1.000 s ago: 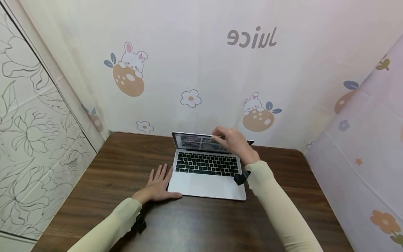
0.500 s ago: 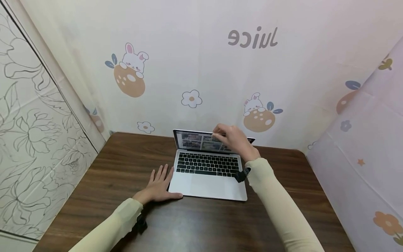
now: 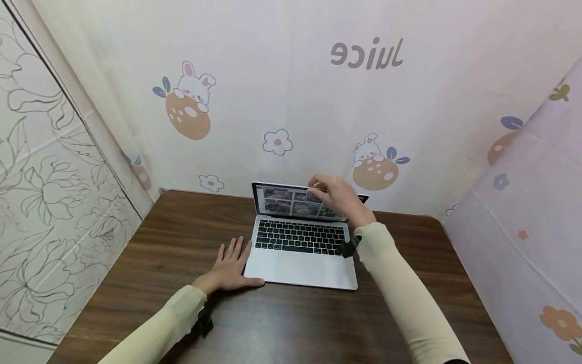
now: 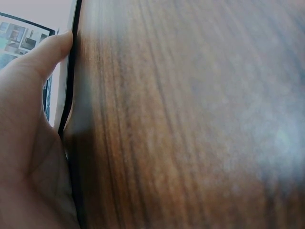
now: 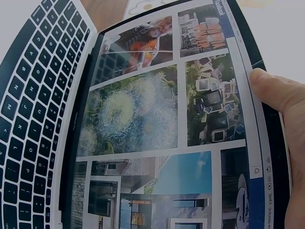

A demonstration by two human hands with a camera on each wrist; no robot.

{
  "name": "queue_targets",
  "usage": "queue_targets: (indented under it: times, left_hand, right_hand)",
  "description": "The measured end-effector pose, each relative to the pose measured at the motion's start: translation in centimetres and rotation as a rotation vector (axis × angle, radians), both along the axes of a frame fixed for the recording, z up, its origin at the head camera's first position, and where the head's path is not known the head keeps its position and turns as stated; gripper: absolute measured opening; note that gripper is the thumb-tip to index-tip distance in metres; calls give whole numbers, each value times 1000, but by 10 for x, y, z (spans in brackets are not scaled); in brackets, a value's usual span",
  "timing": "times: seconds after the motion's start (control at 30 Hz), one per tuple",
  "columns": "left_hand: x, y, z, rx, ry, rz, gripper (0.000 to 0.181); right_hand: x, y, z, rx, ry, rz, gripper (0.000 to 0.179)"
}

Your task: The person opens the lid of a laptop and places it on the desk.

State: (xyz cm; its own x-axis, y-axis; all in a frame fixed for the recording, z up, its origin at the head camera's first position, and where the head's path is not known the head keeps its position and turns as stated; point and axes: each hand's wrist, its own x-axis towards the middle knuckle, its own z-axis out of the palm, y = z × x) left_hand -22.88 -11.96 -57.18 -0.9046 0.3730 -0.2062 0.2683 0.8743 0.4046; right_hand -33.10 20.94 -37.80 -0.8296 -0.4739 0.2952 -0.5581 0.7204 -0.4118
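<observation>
A silver laptop [image 3: 300, 270] with black keys [image 3: 300, 236] lies on the wooden table, its screen [image 3: 282, 202] raised and lit with several pictures. My right hand [image 3: 337, 196] pinches the top edge of the screen, thumb on the display side; in the right wrist view the thumb [image 5: 276, 90] overlaps the dark bezel. At the laptop's front left corner my left hand [image 3: 229, 270] rests flat with fingers spread, fingertips along the left side and thumb along the front edge. The left wrist view shows that thumb [image 4: 52, 50] against the base's edge.
The brown wooden table [image 3: 291, 328] extends around the laptop on all sides. Behind it hangs a pale curtain [image 3: 241, 101] with rabbit and flower prints, and a floral panel [image 3: 50, 192] stands at the left. Another printed curtain [image 3: 536, 217] borders the right side.
The screen has tilted farther back and up, with my right hand rising slightly along with its top edge. My left hand has stayed at the laptop's corner.
</observation>
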Motion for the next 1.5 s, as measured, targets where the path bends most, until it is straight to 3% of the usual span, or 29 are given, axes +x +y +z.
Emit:
queue_targets:
  times: [0.43, 0.77, 1.5]
  left_hand:
    - [-2, 0, 3, 6, -27, 6, 131]
    - [0, -1, 9, 21, -41, 6, 130]
    - [3, 0, 12, 29, -30, 5, 132]
  right_hand:
    - [-9, 0, 3, -11, -28, -9, 18]
    - [-19, 1, 1, 19, 38, -4, 25]
    - [-34, 0, 5, 9, -28, -38, 26]
